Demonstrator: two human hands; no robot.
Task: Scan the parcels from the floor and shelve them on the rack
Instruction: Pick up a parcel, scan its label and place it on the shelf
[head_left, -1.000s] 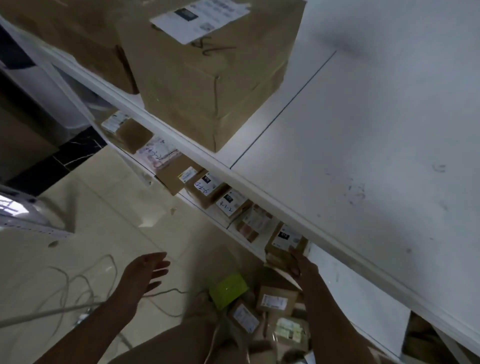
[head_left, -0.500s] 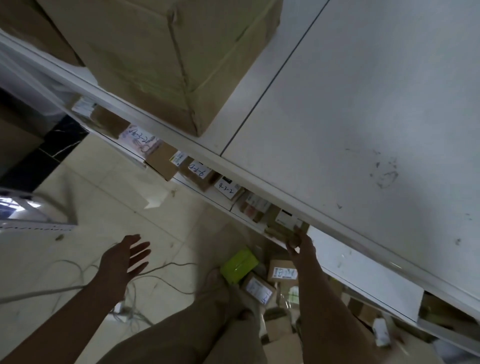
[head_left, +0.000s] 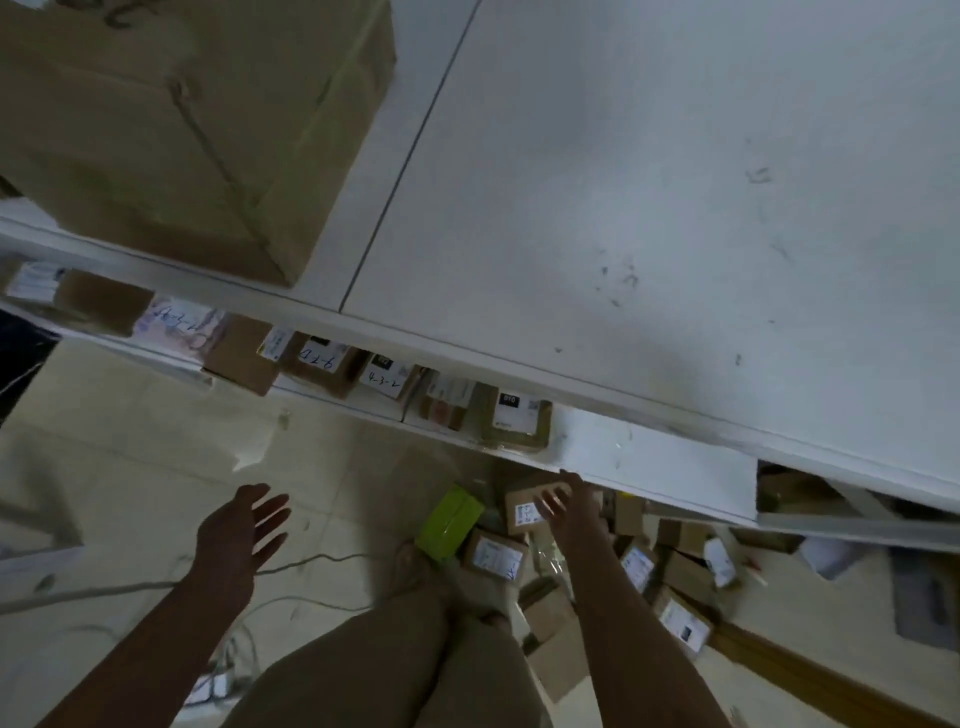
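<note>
Rack shelves (head_left: 623, 208) half hiding floor parcels (head_left: 543, 610), labels (head_left: 492, 555) blurred

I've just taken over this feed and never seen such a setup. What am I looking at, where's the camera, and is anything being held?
There is no machine: a person works with bare hands. The one camera sits on their head, looking down. The left hand and right hand are both open and hold nothing. The white rack fills the top: a big box on its upper shelf, labelled shelved parcels in a row below. Floor parcels and a green box lie by the person's feet, with cables to the left.
</note>
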